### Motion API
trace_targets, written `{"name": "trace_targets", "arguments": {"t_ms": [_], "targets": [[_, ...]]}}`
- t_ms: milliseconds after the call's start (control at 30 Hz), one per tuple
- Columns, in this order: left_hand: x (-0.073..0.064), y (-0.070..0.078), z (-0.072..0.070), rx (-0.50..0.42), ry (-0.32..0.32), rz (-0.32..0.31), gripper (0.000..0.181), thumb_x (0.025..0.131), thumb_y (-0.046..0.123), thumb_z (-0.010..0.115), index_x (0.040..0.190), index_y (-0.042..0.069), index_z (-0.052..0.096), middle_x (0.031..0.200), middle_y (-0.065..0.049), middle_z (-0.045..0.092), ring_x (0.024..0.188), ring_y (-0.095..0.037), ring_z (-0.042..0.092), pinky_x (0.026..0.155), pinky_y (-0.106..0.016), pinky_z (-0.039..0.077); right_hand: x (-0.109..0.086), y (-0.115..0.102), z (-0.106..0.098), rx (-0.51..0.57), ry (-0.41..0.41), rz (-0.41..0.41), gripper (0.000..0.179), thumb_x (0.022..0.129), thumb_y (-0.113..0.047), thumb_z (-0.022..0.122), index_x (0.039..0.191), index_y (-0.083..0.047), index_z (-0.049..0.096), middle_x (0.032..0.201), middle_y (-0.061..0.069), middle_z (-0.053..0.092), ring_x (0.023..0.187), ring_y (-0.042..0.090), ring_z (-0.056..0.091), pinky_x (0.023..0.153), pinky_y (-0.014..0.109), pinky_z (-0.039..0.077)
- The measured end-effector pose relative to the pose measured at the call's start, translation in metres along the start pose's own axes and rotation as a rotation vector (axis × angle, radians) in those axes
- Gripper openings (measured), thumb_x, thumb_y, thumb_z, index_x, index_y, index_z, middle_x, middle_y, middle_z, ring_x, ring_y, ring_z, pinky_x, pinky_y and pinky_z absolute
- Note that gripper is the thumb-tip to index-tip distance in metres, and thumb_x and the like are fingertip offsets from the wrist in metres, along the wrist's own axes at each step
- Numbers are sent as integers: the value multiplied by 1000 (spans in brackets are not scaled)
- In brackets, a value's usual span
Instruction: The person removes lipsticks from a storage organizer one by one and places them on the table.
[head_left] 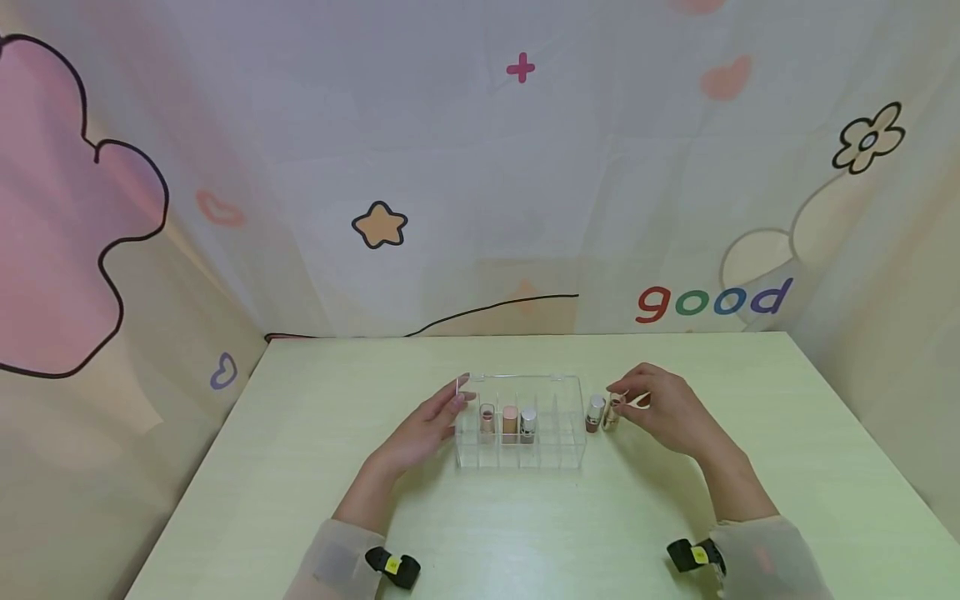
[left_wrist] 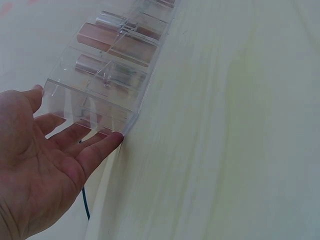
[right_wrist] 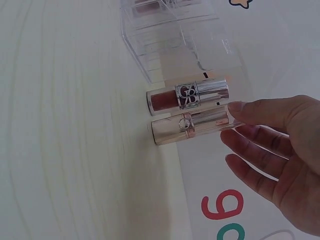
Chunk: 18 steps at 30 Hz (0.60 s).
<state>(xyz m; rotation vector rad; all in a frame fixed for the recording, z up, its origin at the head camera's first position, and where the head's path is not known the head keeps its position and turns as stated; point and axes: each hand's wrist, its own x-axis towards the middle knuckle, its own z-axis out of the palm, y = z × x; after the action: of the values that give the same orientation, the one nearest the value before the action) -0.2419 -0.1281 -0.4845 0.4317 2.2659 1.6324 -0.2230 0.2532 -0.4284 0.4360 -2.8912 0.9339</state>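
Observation:
A clear acrylic lipstick organizer (head_left: 558, 457) stands on the table with several lipstick tubes in it, among them a pink-capped one (head_left: 510, 423) and a silver-topped one (head_left: 528, 423). My left hand (head_left: 422, 435) rests against the organizer's left end, its fingers spread along that wall in the left wrist view. To the right of the organizer, my right hand (head_left: 666, 410) pinches the upper end of a gold lipstick tube (right_wrist: 170, 130) between thumb and fingers. This tube is upright, close beside another lipstick tube (right_wrist: 165, 101) with a dark red base and silver top.
The pale wooden table (head_left: 480, 542) meets a printed cloth backdrop (head_left: 465, 167) behind the organizer. Further cloth hangs along the left and right sides. Black straps (head_left: 393, 567) circle both sleeves.

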Motion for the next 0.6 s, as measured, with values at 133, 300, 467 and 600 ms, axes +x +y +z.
{"name": "trace_targets", "arguments": {"t_ms": [133,300,467,600], "targets": [[0,0,0,1,1,-3,60,111,52,38,165,30,27,160,-2,49,155,-30,37,121,-56,41,0,0,-1,1,-1,-7,24,92,-8,79,115,-7,79,107,4,68,97,21,66,84,32,60],[0,0,0,-2,0,-3,60,111,52,38,165,30,27,160,-2,49,155,-29,37,121,-56,41,0,1,-1,-6,-3,-15,24,92,-9,79,115,-7,78,107,4,69,97,21,66,84,33,60],[0,-1,-1,-3,0,1,59,111,51,38,165,30,27,160,-2,49,155,-29,37,121,-56,41,1,2,-1,1,-7,-13,24,92,-9,79,116,-7,78,108,4,68,98,22,66,86,41,62],[0,-1,-1,-3,1,0,59,111,51,38,165,30,27,160,-3,49,155,-29,37,121,-56,41,1,2,-1,10,-8,-13,24,92,-9,79,116,-6,78,108,5,68,98,23,66,89,49,62]]}}
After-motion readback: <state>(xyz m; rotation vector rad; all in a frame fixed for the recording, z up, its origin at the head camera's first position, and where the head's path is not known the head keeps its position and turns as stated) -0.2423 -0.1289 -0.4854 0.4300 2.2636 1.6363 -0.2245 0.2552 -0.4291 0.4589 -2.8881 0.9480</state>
